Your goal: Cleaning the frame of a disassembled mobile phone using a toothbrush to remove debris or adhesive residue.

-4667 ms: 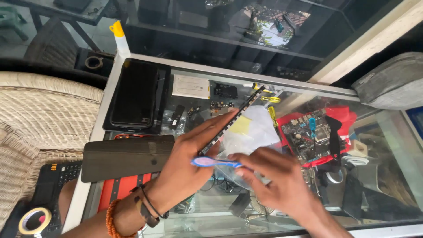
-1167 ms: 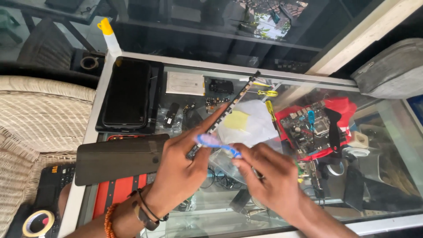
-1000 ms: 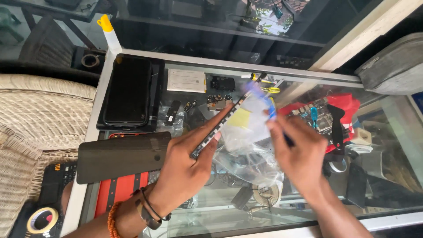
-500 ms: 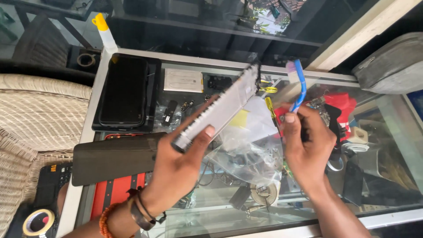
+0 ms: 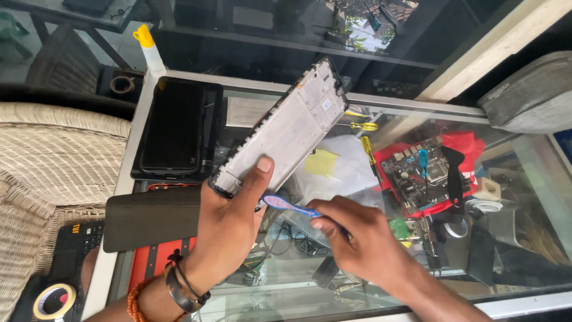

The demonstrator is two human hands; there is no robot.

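**newbie_fix:** So what was each hand actually doing at that moment?

**benchrat:** Left hand (image 5: 229, 229) was wrapped around the lower end of the phone frame (image 5: 283, 128), thumb pressed flat on its pale inner face, holding it tilted up over the glass counter (image 5: 524, 173). Right hand (image 5: 360, 238) was pinched shut on a blue pry tool (image 5: 290, 206), with the rounded tip sitting right at the bottom edge of the frame, just beside that thumb.

**newbie_fix:** And around them?

**benchrat:** A dark flat panel (image 5: 152, 217) lay just left of the left hand, a black phone (image 5: 174, 126) on a tray further up. A clear plastic bag with a yellow note (image 5: 322, 162) sat under the frame, a green circuit board (image 5: 417, 176) on red cloth off to the right, and a tape roll (image 5: 55, 301) bottom left.
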